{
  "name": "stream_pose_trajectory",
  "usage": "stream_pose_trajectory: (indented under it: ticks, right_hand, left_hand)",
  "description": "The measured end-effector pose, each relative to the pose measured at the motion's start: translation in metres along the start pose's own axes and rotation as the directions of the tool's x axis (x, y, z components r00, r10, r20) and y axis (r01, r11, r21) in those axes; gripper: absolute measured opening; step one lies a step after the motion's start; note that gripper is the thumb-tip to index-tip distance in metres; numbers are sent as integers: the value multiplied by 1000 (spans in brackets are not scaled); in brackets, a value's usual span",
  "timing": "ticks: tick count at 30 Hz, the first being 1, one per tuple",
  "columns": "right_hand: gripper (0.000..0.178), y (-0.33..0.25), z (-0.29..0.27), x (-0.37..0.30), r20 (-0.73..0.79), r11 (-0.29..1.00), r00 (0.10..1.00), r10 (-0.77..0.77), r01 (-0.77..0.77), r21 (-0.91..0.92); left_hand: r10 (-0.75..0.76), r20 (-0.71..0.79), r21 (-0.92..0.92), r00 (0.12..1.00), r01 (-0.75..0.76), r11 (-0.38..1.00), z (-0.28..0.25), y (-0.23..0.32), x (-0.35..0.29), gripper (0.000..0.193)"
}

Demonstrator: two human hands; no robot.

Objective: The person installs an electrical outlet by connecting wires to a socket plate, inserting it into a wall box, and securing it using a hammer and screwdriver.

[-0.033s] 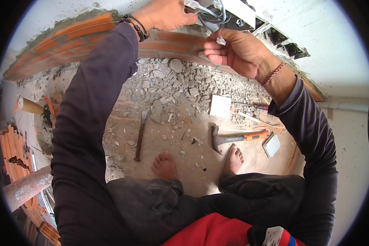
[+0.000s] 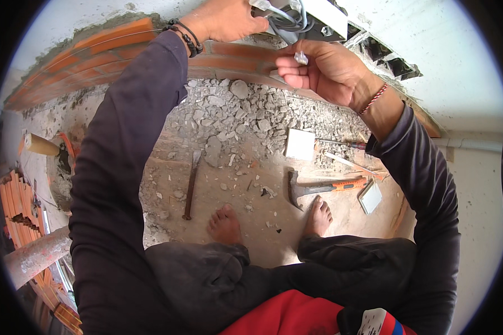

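At the upper edge my left hand (image 2: 226,21) is closed by a pale plug (image 2: 260,5) on a grey cable, its fingers partly cut off by the frame. To its right, a loop of grey cable (image 2: 290,24) hangs in front of a white and dark box (image 2: 325,19) on the wall. My right hand (image 2: 327,72) is palm up below that box, fingers curled. A small clear cable plug (image 2: 301,58) shows at its thumb and forefinger, which seem to pinch it.
Broken mortar rubble (image 2: 246,111) lies along the brick wall (image 2: 235,53). On the floor are a hammer (image 2: 324,188) with an orange handle, a rusty chisel (image 2: 192,187), a white tile (image 2: 300,145) and a smaller square plate (image 2: 370,197). Broken slots (image 2: 380,50) open in the right wall.
The clear plug at my right hand has tilted slightly, and that hand has shifted a touch left. The cable loop has moved a little; otherwise things are the same.
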State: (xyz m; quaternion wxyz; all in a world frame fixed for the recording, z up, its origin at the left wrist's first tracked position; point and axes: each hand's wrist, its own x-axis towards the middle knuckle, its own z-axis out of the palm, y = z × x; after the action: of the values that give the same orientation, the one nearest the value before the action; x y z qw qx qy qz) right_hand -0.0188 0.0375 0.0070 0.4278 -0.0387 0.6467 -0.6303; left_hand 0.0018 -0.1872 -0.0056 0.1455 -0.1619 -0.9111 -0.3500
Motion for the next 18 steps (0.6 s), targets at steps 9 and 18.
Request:
stream_pose_trajectory:
  ticks: [9, 18]
  right_hand:
    - [15, -8, -3, 14, 275, 847, 889, -366, 441, -298]
    - [35, -5, 14, 1, -60, 970, 975, -214, 204, -136]
  left_hand:
    - [-22, 54, -145, 998, 30, 989, -7, 10, 7, 18]
    - [-81, -19, -192, 997, 76, 978, 7, 0, 4, 22]
